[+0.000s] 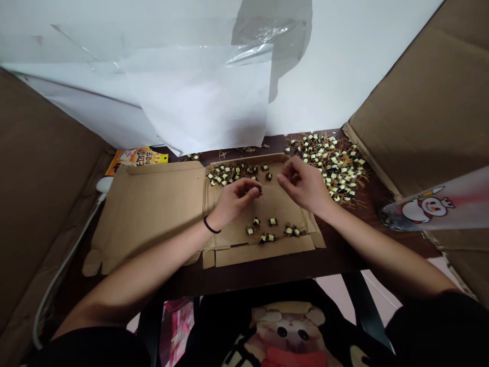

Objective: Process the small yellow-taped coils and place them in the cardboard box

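My left hand (236, 203), with a black band on the wrist, pinches a small dark component (259, 188) above the opened cardboard box (233, 224). To its right my right hand (301, 183) is closed, thumb and index finger together over the box's right edge; whatever it may hold is too small to make out. A cluster of small black parts with pale yellow tops (225, 174) lies at the back left of the box tray. Several similar parts (272, 222) are spread near its front, and two sit between my hands.
A large pile of wired parts (336, 160) lies right of the box. A cup with a snowman print (439, 206) is at the right. An orange packet (139, 156) and white cable (64, 270) are at the left. Cardboard walls (431, 97) stand on both sides.
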Motion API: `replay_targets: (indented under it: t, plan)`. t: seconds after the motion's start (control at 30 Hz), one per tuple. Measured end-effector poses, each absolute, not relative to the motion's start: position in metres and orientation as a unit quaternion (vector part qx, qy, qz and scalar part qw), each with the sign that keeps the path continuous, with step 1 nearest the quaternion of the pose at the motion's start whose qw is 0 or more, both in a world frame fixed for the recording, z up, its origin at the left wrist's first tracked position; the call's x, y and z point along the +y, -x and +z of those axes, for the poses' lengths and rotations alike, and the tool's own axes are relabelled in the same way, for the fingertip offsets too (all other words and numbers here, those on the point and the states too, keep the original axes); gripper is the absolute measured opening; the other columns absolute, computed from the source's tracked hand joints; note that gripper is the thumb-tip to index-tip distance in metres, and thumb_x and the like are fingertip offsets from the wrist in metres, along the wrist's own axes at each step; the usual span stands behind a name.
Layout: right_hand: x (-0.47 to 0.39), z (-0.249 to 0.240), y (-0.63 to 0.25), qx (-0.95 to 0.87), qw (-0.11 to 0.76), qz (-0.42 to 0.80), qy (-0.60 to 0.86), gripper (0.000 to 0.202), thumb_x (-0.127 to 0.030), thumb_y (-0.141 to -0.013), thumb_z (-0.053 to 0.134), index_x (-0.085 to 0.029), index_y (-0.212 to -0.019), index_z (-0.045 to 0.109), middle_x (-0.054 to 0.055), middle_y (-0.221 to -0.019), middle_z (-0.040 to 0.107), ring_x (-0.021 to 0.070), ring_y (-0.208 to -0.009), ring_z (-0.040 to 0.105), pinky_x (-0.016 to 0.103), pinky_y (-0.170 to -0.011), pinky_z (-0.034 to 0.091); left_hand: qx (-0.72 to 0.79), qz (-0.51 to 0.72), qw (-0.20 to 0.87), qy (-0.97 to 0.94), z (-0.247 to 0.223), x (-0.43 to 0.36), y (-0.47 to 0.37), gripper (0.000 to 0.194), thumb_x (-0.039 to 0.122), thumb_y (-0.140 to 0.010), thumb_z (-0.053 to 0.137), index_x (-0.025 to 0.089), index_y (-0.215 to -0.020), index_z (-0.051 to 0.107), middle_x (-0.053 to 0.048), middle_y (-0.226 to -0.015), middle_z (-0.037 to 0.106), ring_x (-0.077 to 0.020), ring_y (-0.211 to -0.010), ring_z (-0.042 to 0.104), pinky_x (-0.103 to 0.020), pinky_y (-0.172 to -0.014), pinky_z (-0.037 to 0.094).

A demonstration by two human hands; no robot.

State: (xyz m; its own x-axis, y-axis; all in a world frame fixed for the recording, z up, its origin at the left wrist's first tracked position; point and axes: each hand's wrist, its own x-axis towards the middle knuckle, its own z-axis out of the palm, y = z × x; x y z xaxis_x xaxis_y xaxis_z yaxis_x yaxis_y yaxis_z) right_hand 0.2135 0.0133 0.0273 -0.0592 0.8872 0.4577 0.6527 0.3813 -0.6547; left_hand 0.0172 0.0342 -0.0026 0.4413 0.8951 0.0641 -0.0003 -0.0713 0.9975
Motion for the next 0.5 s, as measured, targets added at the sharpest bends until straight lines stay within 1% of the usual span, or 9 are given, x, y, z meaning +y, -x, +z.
replay_targets:
  t: [0.07,0.2,0.33,0.4,0.5]
  plan:
    - [0.012,0.028,-0.214,-0.717,0.434,0.128,0.529,0.016,-0.019,-0.079,0.056,-0.021,-0.069,0.044,-0.004,-0.059,0.047,0.0092,-0.05,0.041,0.024,-0.051,0.033,0.359,0.391,0.587,-0.612,-0.002,0.034,-0.017,0.03,0.04,-0.078,0.068,0.015,-0.092,0.061,-0.004,-0.08,0.069,-0.0147,-0.077,0.067,-0.031,-0.077,0.052]
    - [0.004,0.029,-0.211,-0.759,0.438,0.106,0.47,0.015,-0.017,-0.084,0.052,-0.02,-0.07,0.047,-0.002,-0.064,0.048,0.0095,-0.055,0.042,0.024,-0.053,0.034,0.364,0.397,0.594,-0.598,-0.002,0.034,-0.017,0.031,0.04,-0.078,0.068,0.014,-0.092,0.059,-0.004,-0.079,0.069,-0.0154,-0.078,0.068,-0.032,-0.079,0.052]
    - [-0.002,0.023,-0.206,-0.804,0.407,0.114,0.419,0.017,-0.023,-0.088,0.052,-0.02,-0.071,0.049,-0.002,-0.063,0.049,0.0087,-0.054,0.042,0.022,-0.052,0.033,0.355,0.397,0.605,-0.592,-0.002,0.035,-0.017,0.032,0.041,-0.077,0.069,0.014,-0.092,0.058,-0.005,-0.079,0.07,-0.0157,-0.077,0.068,-0.032,-0.079,0.052]
    - [-0.002,0.019,-0.204,-0.808,0.395,0.098,0.425,0.015,-0.025,-0.089,0.053,-0.02,-0.075,0.054,-0.002,-0.064,0.053,0.0085,-0.053,0.044,0.022,-0.052,0.034,0.351,0.396,0.605,-0.595,-0.001,0.035,-0.017,0.033,0.041,-0.077,0.07,0.014,-0.092,0.059,-0.005,-0.078,0.07,-0.0156,-0.077,0.068,-0.032,-0.078,0.052]
    - [0.001,0.014,-0.204,-0.803,0.392,0.082,0.442,0.01,-0.024,-0.089,0.053,-0.02,-0.089,0.063,0.001,-0.076,0.062,0.0085,-0.056,0.049,0.022,-0.054,0.037,0.347,0.397,0.604,-0.598,0.0,0.034,-0.017,0.034,0.042,-0.076,0.07,0.014,-0.092,0.06,-0.006,-0.078,0.071,-0.0158,-0.076,0.068,-0.031,-0.077,0.053]
